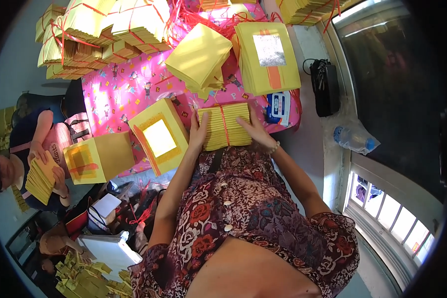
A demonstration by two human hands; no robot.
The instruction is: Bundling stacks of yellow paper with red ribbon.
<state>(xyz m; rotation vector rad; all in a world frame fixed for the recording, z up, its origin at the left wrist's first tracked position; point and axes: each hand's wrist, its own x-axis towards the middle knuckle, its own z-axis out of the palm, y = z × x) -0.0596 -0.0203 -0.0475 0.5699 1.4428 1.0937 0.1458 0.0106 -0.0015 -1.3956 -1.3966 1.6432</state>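
Observation:
Between my two hands, at the near edge of the table, stands a bundle of folded yellow paper (228,133) with a red string across its middle. My left hand (199,128) presses its left side, fingers pointing away from me. On the right side my right hand (254,130) holds it the same way. Just beyond the bundle is a loose stack of yellow paper (198,52). To its right lies a stack of yellow sheets (251,62) with a silver square and an orange band. Left of my left hand rests another yellow stack (176,119) with a bright square.
Tied yellow bundles (141,22) are piled at the far left of the pink patterned tablecloth (129,84). A blue-and-white packet (279,108) lies by my right hand. A black bag (324,87) and plastic bottle (355,138) sit rightward. At left a person (39,159) holds yellow paper.

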